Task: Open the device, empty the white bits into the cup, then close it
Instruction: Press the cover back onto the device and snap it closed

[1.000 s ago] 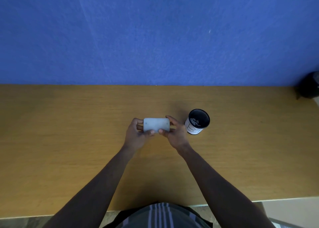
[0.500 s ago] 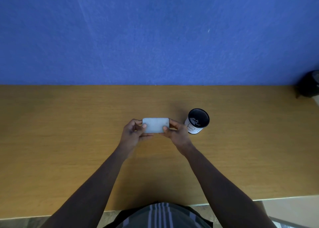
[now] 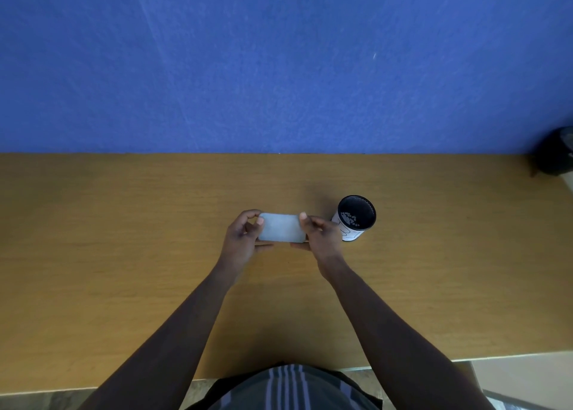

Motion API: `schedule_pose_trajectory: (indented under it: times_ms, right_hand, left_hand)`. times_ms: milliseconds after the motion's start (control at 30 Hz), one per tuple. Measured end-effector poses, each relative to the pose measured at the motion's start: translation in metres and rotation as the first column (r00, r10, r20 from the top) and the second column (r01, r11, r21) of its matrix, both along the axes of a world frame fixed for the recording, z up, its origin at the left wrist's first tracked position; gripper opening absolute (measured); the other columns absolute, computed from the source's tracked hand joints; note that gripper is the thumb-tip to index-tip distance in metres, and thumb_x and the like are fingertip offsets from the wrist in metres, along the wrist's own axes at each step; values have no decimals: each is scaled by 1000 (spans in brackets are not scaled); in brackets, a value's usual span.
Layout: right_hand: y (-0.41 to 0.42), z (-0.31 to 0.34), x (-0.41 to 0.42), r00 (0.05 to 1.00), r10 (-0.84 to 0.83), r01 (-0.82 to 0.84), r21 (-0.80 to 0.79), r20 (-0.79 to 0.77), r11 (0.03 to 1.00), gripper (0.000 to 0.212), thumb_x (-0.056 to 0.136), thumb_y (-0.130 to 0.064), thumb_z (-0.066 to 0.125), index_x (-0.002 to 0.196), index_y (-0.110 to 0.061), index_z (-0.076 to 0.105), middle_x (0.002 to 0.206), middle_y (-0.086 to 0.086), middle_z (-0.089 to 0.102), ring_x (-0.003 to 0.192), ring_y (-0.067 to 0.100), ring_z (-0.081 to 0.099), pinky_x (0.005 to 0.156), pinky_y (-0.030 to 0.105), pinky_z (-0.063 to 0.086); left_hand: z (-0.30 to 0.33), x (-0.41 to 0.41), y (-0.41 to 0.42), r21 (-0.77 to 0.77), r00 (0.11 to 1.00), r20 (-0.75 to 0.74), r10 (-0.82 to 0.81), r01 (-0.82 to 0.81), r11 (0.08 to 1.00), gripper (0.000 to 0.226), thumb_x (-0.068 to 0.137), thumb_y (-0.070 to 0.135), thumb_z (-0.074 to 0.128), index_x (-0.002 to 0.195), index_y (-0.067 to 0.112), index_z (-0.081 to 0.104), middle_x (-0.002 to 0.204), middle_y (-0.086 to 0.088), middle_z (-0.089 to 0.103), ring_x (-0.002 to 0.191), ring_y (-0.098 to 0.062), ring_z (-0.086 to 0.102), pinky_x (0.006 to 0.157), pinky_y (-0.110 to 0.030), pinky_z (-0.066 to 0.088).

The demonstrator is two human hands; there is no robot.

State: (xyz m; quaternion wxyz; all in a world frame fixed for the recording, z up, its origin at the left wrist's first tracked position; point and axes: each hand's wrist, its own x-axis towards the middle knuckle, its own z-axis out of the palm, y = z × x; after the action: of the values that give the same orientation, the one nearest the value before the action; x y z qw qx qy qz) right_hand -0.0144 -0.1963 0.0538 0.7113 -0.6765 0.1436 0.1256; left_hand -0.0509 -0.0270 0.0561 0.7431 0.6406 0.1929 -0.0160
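Note:
The device (image 3: 281, 227) is a flat, pale grey-white rectangle with rounded corners, held level just above the wooden table (image 3: 124, 254). My left hand (image 3: 243, 239) grips its left end and my right hand (image 3: 321, 234) grips its right end, thumbs on top. Its broad face is smooth and I see no gap in it. The cup (image 3: 355, 219) stands upright just right of my right hand, white outside and black inside, with several white bits lying at its bottom.
A blue wall (image 3: 279, 62) rises behind the table's far edge. A dark object (image 3: 555, 152) sits at the far right corner. The table's near edge runs just ahead of my striped shirt (image 3: 285, 388).
Both hands have shifted their grip on the device, with thumbs now on its top face. The device has stayed at about the same spot beside the cup.

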Motion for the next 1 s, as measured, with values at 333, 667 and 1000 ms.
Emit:
schedule_pose_trajectory:
  times_ms: [333,667,1000]
  right_hand:
    - [5,0,-5,991,84,-78,-67,104,995,11,83,-21,78,86,-22,67,103,4,57,90,20,68,58,40,63]
    - [9,1,-7,964,165,-110,-250,209,962,8,83,-12,77,79,-13,70,106,11,52,84,27,68,61,42,63]
    - [2,-2,-5,935,251,-175,-289,249,941,10,89,-6,69,95,0,73,103,5,47,85,15,62,63,38,63]
  left_hand:
    - [2,-2,-9,50,999,-14,-38,39,998,16,91,25,66,101,13,65,101,-6,54,97,-21,63,72,-44,63]
    - [1,-5,-4,11,995,79,-68,67,998,14,91,8,64,102,-1,63,111,-5,64,91,-15,69,70,-35,62]
    - [-8,-6,18,-150,987,22,-162,163,975,26,88,20,65,107,3,70,123,-12,62,106,-30,67,77,-42,60]
